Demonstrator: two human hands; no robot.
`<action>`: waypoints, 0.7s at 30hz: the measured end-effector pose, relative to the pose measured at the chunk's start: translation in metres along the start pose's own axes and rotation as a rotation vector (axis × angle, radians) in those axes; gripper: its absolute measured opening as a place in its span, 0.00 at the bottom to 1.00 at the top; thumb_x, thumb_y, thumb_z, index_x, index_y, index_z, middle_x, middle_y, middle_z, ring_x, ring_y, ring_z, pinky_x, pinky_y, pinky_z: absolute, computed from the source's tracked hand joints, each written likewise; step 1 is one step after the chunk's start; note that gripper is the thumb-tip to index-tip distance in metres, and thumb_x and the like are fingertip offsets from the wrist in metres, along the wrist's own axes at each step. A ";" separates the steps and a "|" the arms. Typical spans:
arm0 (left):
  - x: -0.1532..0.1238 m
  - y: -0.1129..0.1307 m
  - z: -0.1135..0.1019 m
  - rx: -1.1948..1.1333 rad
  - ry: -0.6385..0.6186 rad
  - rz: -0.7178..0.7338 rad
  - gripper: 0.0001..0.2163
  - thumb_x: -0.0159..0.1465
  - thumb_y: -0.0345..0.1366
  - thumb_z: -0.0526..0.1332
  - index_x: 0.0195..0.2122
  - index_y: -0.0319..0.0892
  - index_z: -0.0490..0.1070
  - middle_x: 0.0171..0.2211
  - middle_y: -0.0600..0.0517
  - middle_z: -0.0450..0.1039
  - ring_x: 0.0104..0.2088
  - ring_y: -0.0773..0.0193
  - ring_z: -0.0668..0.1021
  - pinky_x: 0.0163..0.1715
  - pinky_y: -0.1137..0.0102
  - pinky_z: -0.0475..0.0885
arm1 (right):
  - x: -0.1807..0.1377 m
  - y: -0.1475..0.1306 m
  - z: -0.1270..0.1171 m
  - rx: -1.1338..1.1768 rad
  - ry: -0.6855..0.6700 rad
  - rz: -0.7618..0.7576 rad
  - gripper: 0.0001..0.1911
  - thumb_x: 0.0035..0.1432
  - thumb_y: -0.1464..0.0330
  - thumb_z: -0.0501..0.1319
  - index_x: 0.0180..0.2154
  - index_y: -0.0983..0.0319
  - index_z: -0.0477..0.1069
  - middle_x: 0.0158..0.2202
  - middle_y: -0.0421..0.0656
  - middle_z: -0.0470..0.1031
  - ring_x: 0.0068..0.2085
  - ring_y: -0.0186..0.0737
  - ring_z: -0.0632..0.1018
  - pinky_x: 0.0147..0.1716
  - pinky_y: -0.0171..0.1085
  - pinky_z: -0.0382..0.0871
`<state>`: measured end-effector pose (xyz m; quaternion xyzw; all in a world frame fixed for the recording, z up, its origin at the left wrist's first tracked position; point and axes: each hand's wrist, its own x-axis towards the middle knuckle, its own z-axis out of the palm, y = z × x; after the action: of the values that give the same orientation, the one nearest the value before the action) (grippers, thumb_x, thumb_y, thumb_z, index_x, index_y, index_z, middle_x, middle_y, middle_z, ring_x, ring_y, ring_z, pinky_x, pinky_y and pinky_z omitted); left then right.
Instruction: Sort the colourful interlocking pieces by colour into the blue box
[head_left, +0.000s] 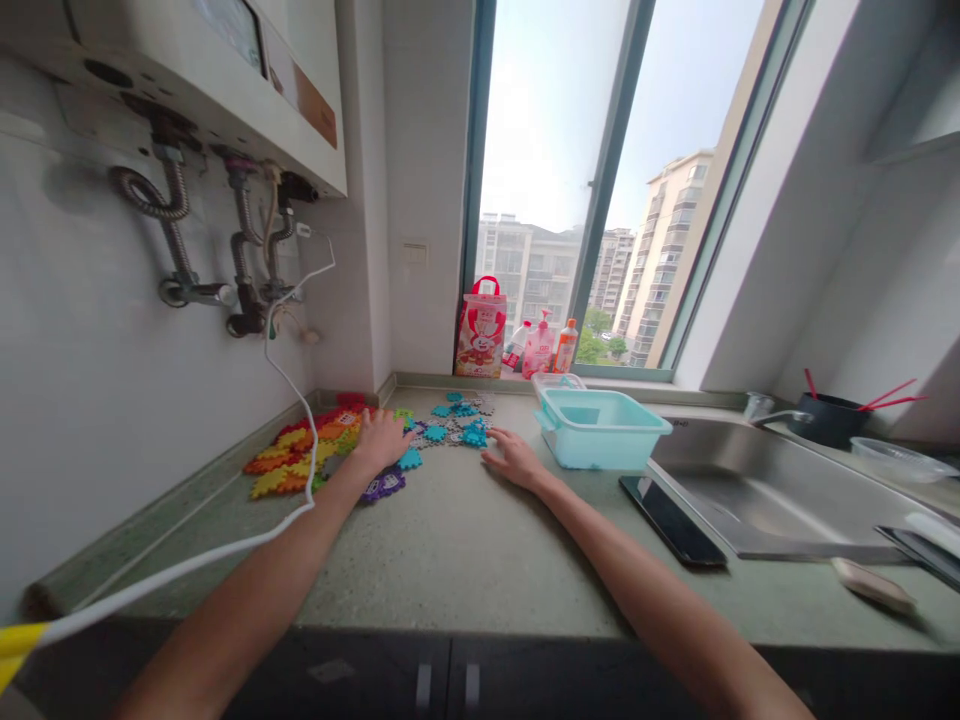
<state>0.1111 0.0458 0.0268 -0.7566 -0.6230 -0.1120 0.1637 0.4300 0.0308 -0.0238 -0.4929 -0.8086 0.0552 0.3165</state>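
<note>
A spread of flat, jagged-edged pieces lies on the counter, with red, orange and yellow pieces [289,462] heaped at the left. My left hand [384,440] rests palm down on the pile's right side, fingers extended, near green pieces and a purple piece [384,484]. What lies under its palm is hidden. Blue pieces [474,434] and grey ones are scattered between my two hands. My right hand [514,460] hovers low or rests beside the blue pieces, fingers stretched toward them; whether the fingertips touch one I cannot tell.
A turquoise plastic tub [600,440] stands right of my right hand, with a black phone [671,522] before it. Farther right is a steel sink [765,500]. A white cable [306,430] hangs across the left side. Bottles [538,348] and a red bag [480,335] line the windowsill.
</note>
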 end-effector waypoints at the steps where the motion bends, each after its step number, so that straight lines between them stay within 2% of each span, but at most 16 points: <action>1: -0.001 0.004 -0.002 -0.021 0.013 0.033 0.20 0.73 0.49 0.55 0.52 0.41 0.79 0.56 0.35 0.76 0.59 0.39 0.73 0.64 0.43 0.54 | 0.003 0.003 0.002 0.002 -0.024 0.012 0.24 0.64 0.62 0.65 0.59 0.62 0.74 0.63 0.54 0.73 0.63 0.50 0.74 0.65 0.48 0.65; 5: -0.004 0.027 -0.009 -0.180 -0.013 0.231 0.16 0.71 0.43 0.58 0.56 0.48 0.77 0.56 0.43 0.78 0.59 0.47 0.74 0.62 0.53 0.60 | 0.009 0.006 0.004 -0.004 -0.021 0.026 0.19 0.64 0.59 0.67 0.53 0.59 0.79 0.57 0.50 0.78 0.58 0.49 0.78 0.61 0.46 0.68; 11: -0.009 0.062 -0.009 -0.317 -0.035 0.471 0.20 0.68 0.39 0.62 0.61 0.49 0.73 0.55 0.47 0.79 0.56 0.49 0.77 0.58 0.56 0.66 | 0.007 0.000 0.003 -0.038 0.004 0.041 0.10 0.64 0.62 0.67 0.45 0.55 0.83 0.52 0.47 0.81 0.53 0.49 0.79 0.56 0.46 0.70; 13: -0.011 0.068 -0.007 -0.334 -0.013 0.484 0.22 0.68 0.40 0.62 0.63 0.48 0.71 0.55 0.47 0.79 0.56 0.50 0.77 0.58 0.56 0.66 | 0.003 -0.003 0.000 -0.032 -0.004 -0.006 0.08 0.64 0.65 0.66 0.42 0.56 0.83 0.53 0.47 0.80 0.54 0.48 0.78 0.57 0.44 0.69; 15: -0.012 0.072 -0.003 -0.341 0.031 0.466 0.26 0.69 0.42 0.62 0.67 0.47 0.67 0.61 0.45 0.75 0.60 0.49 0.74 0.60 0.56 0.65 | -0.001 -0.006 -0.004 -0.013 -0.033 -0.093 0.08 0.62 0.70 0.65 0.41 0.57 0.83 0.51 0.46 0.81 0.53 0.47 0.79 0.57 0.42 0.69; 18: -0.011 0.080 0.005 -0.345 0.038 0.460 0.32 0.69 0.50 0.61 0.72 0.47 0.59 0.69 0.43 0.64 0.66 0.48 0.69 0.63 0.55 0.63 | -0.006 -0.010 -0.011 0.034 -0.095 -0.204 0.10 0.59 0.73 0.64 0.39 0.58 0.83 0.42 0.43 0.84 0.46 0.45 0.81 0.52 0.40 0.71; 21: -0.009 0.088 0.009 -0.346 0.019 0.458 0.35 0.69 0.55 0.60 0.73 0.45 0.56 0.68 0.40 0.66 0.65 0.46 0.69 0.63 0.54 0.63 | -0.006 -0.010 -0.016 0.098 -0.052 -0.160 0.10 0.60 0.72 0.62 0.40 0.58 0.82 0.38 0.42 0.84 0.40 0.43 0.82 0.47 0.39 0.74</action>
<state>0.1956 0.0265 0.0052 -0.8933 -0.4059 -0.1836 0.0591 0.4337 0.0173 -0.0098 -0.4089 -0.8497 0.0818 0.3226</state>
